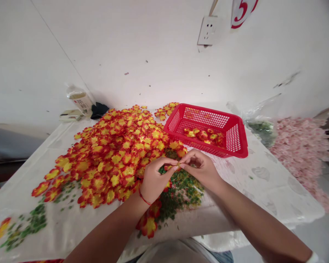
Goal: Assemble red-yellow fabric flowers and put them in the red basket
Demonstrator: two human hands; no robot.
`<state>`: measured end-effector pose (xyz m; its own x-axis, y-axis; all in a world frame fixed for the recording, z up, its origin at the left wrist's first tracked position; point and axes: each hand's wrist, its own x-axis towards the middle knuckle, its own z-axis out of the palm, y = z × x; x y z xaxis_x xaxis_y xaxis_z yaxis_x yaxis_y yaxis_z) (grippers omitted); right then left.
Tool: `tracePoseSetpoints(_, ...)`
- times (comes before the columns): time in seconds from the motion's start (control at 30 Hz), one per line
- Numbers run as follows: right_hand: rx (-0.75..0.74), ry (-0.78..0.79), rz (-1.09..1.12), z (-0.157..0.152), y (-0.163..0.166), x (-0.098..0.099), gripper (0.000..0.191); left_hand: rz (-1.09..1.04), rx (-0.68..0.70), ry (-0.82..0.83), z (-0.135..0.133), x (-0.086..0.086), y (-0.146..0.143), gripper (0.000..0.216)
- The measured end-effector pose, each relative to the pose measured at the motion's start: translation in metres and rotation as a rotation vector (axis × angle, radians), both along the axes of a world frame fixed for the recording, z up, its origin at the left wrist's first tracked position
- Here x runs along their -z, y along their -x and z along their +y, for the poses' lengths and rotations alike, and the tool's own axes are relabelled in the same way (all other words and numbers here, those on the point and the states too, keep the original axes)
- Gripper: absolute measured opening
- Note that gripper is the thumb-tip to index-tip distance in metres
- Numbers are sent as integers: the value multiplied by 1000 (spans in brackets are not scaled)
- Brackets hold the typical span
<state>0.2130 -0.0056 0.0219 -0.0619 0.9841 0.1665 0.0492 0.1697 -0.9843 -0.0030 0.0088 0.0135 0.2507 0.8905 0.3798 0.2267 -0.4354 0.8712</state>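
My left hand [159, 176] and my right hand [199, 168] meet over the table, thumbs and forefingers pinched together. Between the fingertips is a small red-and-yellow artificial flower [178, 166], mostly hidden by the fingers. Beneath the hands lies a heap of small green plastic pieces [181, 190]. To the left spreads a large pile of red-and-yellow artificial flower petals [112, 157], reaching close to my left hand. A red plastic basket [242, 140] stands just beyond my right hand, with several finished-looking blooms [204, 135] on its bottom.
A patterned white tablecloth [263, 190] covers the table. Pink artificial flowers [301, 149] and a clear plastic bag [263, 128] sit at the right. Scattered green bits [30, 224] lie at the left front. A package [82, 102] and a black cloth [99, 110] rest by the wall.
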Motion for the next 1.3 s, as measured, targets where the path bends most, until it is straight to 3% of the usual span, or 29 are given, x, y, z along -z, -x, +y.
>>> tracePoseSetpoints(0.63, -2, -32, -32, -1, 2, 5, 25, -8, -10, 9, 2, -1, 2, 5)
tracePoseSetpoints(1.3, 39, -35, -39, -2, 1, 7, 34, -23, -39, 29, 0, -1, 1, 2)
